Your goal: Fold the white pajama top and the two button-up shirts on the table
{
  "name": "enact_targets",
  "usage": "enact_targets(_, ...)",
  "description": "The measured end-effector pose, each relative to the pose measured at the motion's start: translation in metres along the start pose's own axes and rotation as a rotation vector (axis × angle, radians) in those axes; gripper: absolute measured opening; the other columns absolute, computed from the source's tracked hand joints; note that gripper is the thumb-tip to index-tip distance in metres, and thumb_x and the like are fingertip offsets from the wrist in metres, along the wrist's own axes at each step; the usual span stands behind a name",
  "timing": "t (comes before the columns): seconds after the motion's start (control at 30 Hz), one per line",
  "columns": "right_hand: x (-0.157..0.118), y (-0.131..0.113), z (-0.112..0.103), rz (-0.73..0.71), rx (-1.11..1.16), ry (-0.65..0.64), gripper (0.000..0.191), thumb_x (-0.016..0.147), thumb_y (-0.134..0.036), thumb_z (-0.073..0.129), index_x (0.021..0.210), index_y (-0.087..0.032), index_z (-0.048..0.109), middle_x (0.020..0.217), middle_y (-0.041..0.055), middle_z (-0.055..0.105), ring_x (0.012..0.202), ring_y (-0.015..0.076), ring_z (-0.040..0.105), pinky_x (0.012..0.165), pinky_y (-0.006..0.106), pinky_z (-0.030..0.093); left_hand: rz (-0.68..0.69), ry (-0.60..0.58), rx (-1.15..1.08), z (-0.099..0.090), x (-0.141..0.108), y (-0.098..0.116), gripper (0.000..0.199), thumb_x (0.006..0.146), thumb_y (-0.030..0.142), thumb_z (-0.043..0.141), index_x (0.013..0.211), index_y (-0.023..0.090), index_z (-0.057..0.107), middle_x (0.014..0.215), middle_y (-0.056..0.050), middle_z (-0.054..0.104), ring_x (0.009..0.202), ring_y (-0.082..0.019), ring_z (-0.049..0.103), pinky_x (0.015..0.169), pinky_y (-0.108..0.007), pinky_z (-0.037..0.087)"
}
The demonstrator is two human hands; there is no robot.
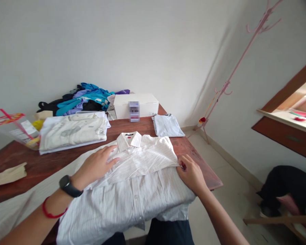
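Head view: striped white shirt (140,190), collared, buttoned, one sleeve (148,160) folded across.

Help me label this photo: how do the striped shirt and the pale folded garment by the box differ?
The striped shirt is spread wide; the folded garment is a compact bundle. The striped shirt is whitish; the folded garment is pale blue. Both lie on the table.

passage: tabletop (119,127) between shirt collar (134,140) and white box (145,102) | left block: folded stack (76,132) | right block: folded garment (168,126)
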State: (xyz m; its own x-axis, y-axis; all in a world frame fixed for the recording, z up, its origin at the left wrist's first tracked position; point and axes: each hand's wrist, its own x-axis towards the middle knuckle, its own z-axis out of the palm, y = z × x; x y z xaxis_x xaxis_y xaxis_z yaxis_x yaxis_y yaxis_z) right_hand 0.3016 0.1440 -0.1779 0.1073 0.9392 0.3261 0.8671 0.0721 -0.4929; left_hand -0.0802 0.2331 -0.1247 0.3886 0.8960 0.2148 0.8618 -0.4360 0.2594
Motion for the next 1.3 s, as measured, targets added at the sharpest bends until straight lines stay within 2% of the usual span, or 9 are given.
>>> enact_targets(0.1, -0.001, 0.0, 0.002, -0.011, -0.021, 0.016, 0.013, 0.079, -0.015, 0.05, 0.073, -0.024, 0.043, 0.079, -0.0013, 0.052, 0.065, 0.0163, 0.051, 0.06, 0.027, 0.032, -0.128, 0.061, -0.032, 0.003, -0.019, -0.028, 0.05, 0.089, 0.057, 0.054, 0.13, 0.029, 0.061, 0.125, -0.007, 0.07, 0.111, -0.032, 0.067, 0.092, -0.041, 0.053)
enact_targets(0.17, -0.002, 0.001, 0.004, -0.021, -0.028, 0.023, 0.012, 0.08, -0.016, 0.051, 0.073, -0.024, 0.044, 0.08, -0.0014, 0.051, 0.065, 0.0159, 0.05, 0.06, 0.026, 0.033, -0.122, 0.094, -0.074, 0.008, -0.023, -0.042, 0.048, 0.088, 0.06, 0.055, 0.121, 0.027, 0.066, 0.116, -0.007, 0.072, 0.103, -0.03, 0.069, 0.087, -0.037, 0.053)
enact_targets(0.3, -0.003, 0.004, 0.009, -0.052, -0.017, 0.052, 0.009, 0.078, -0.018, 0.052, 0.074, -0.023, 0.046, 0.088, 0.0001, 0.052, 0.067, 0.0154, 0.053, 0.061, 0.026, 0.034, -0.074, -0.006, -0.148, 0.011, -0.019, -0.057, 0.052, 0.089, 0.066, 0.052, 0.116, 0.025, 0.068, 0.091, -0.003, 0.072, 0.083, -0.022, 0.068, 0.074, -0.029, 0.048)
enact_targets(0.4, -0.002, 0.007, 0.012, -0.081, -0.003, 0.066, 0.009, 0.077, -0.018, 0.051, 0.075, -0.023, 0.045, 0.09, 0.0007, 0.053, 0.07, 0.0159, 0.054, 0.063, 0.027, 0.036, -0.094, -0.016, -0.128, 0.011, -0.018, -0.059, 0.051, 0.088, 0.066, 0.054, 0.112, 0.024, 0.069, 0.087, -0.002, 0.071, 0.08, -0.022, 0.067, 0.071, -0.027, 0.045)
enact_targets(0.6, 0.002, 0.011, 0.015, -0.106, 0.026, 0.1, 0.011, 0.076, -0.02, 0.053, 0.07, -0.023, 0.043, 0.078, -0.0006, 0.05, 0.069, 0.017, 0.052, 0.064, 0.027, 0.037, -0.151, -0.012, -0.135, 0.011, -0.023, -0.059, 0.035, 0.094, 0.052, 0.052, 0.103, 0.024, 0.072, 0.098, -0.005, 0.075, 0.096, -0.025, 0.068, 0.073, -0.027, 0.041)
enact_targets(0.9, 0.002, 0.014, 0.017, -0.108, 0.021, 0.119, 0.012, 0.075, -0.022, 0.052, 0.068, -0.023, 0.042, 0.075, -0.0001, 0.053, 0.068, 0.0178, 0.05, 0.063, 0.028, 0.035, -0.189, 0.067, -0.154, 0.01, -0.021, -0.063, 0.036, 0.095, 0.047, 0.048, 0.093, 0.021, 0.072, 0.077, -0.002, 0.068, 0.074, -0.018, 0.06, 0.065, -0.025, 0.033)
enact_targets(1.3, 0.001, 0.017, 0.018, -0.033, 0.093, 0.13, 0.01, 0.074, -0.024, 0.053, 0.069, -0.024, 0.044, 0.067, -0.0024, 0.053, 0.064, 0.0181, 0.049, 0.062, 0.027, 0.034, -0.228, 0.053, -0.136, 0.011, -0.027, -0.06, 0.035, 0.095, 0.048, 0.049, 0.098, 0.023, 0.073, 0.085, -0.003, 0.072, 0.082, -0.02, 0.062, 0.065, -0.026, 0.031)
